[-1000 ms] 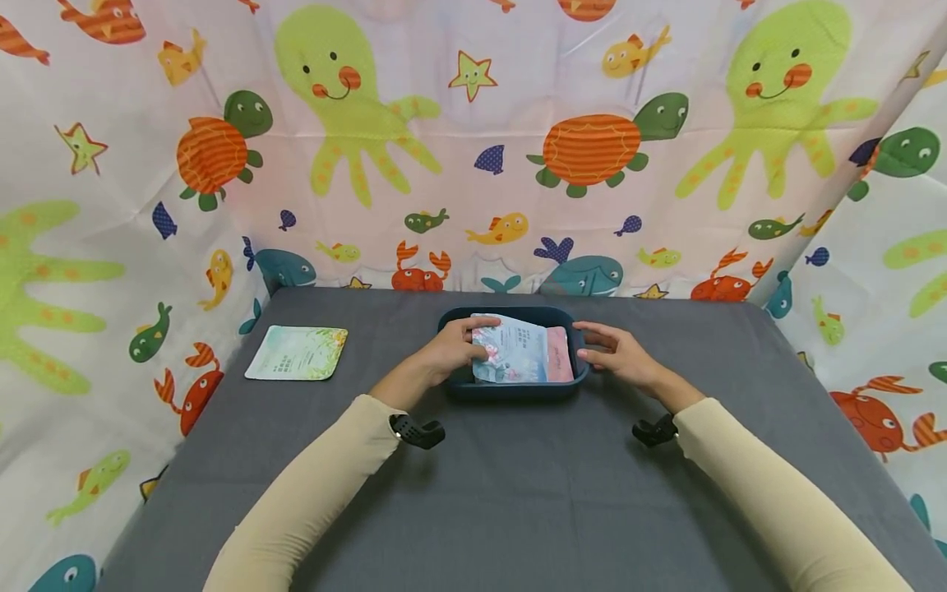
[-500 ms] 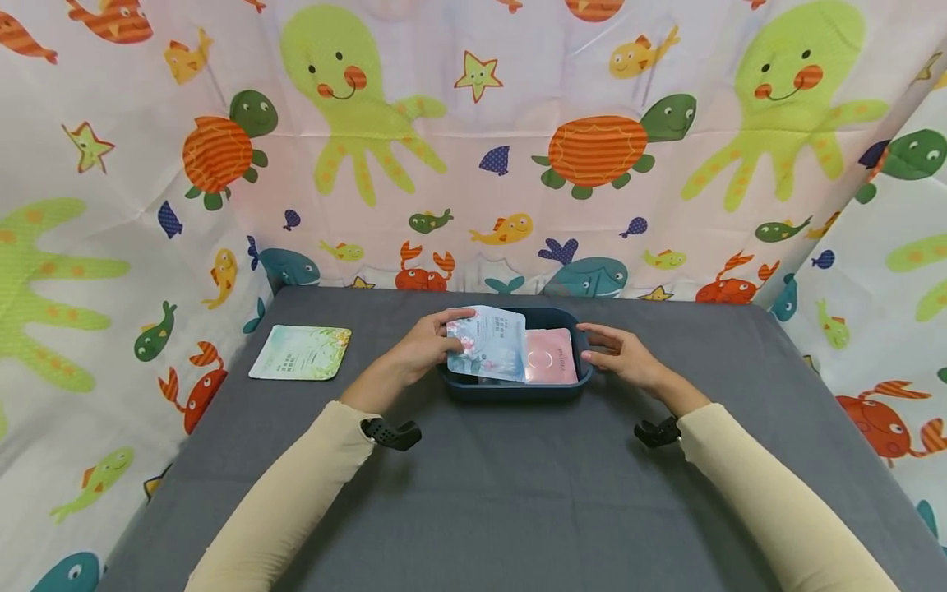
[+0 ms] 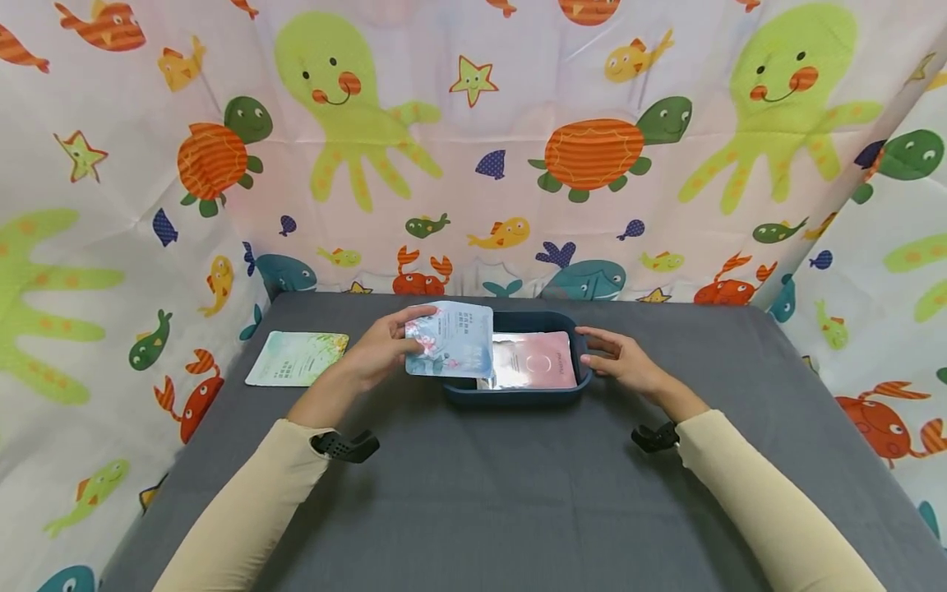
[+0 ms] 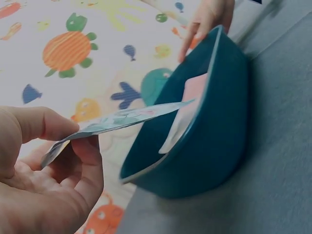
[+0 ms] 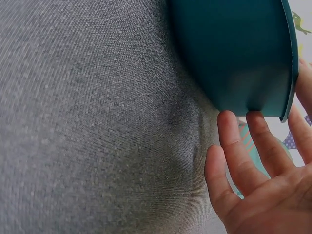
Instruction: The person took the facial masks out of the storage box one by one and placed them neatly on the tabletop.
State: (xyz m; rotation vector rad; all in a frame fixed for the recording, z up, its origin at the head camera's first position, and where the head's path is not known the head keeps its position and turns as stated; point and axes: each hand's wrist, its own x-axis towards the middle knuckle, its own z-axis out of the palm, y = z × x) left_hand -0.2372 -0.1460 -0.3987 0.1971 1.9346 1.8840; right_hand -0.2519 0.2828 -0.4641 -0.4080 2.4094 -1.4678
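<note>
My left hand (image 3: 377,353) pinches a light blue sachet with pink flowers (image 3: 453,339) between thumb and fingers. It holds the sachet up over the left end of a dark blue plastic bin (image 3: 510,398). In the left wrist view the sachet (image 4: 131,117) appears nearly edge-on, its far tip overlapping the bin (image 4: 214,131). A pink and silver sachet (image 3: 536,362) lies inside the bin. At the bin's right end is my right hand (image 3: 625,362), fingers extended; in the right wrist view its fingertips (image 5: 256,117) touch the end wall.
A green and white sachet (image 3: 292,359) lies flat on the grey cloth (image 3: 503,493) to the left, partly behind my left hand. Behind the table hangs a white curtain (image 3: 414,99) printed with sea animals, continuing along both sides.
My left hand has lifted the blue sachet out of the bin and carried it left, uncovering the pink sachet. My right hand has stayed at the bin's right end.
</note>
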